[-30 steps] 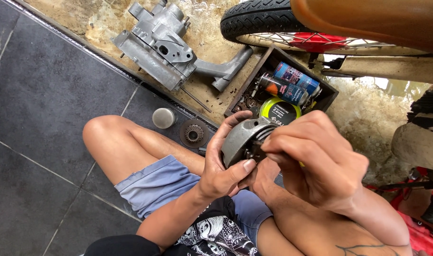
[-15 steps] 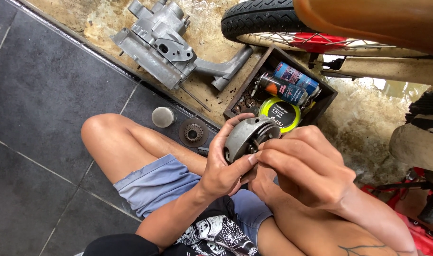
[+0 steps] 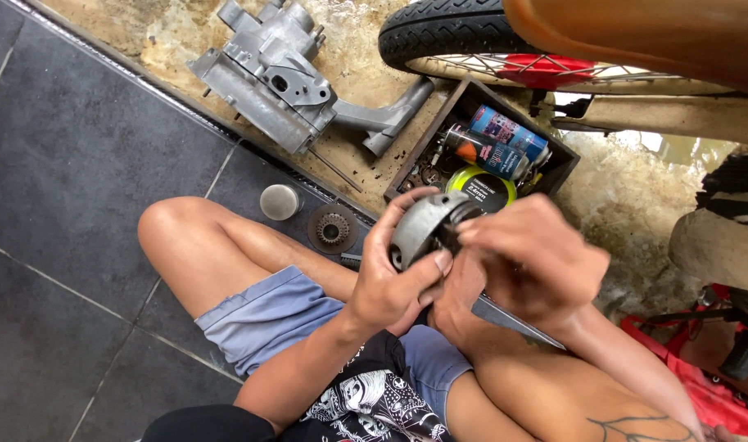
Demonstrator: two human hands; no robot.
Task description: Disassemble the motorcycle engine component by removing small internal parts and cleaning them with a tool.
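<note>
Item: round grey metal drum (image 3: 423, 227), held above my lap, near centre of the scene.

Left hand (image 3: 394, 274): grip clamped on the drum, thumb across its near rim, fingers curled over the far rim. The curved grey wall faces left, the open face right.

Right hand (image 3: 529, 262): just right of the drum, fingertips bunched together at its open face, touching the dark inner parts. What they pinch, if anything, I cannot tell. A flat metal blade or tool (image 3: 517, 321) runs near-right from beneath this hand; whether this hand holds it I cannot tell.

Key relation: the drum's axis runs left to right, so its open side lies straight toward my right hand, which is the nearer one to the inner parts.

Floor, left of the drum: small toothed gear (image 3: 333, 228) on a dark disc; round grey cap (image 3: 280, 201) further left, on the dark tile.

Far left: large grey cast engine casing (image 3: 267, 74) on rough concrete.

Far, behind the drum: dark wooden box (image 3: 460, 102) holding a blue spray can (image 3: 509, 133), a black-and-orange can (image 3: 480, 153) and a round black tin with a yellow-green rim (image 3: 482, 187).

Far right: tyre (image 3: 447, 29) with spoked wheel.
</note>
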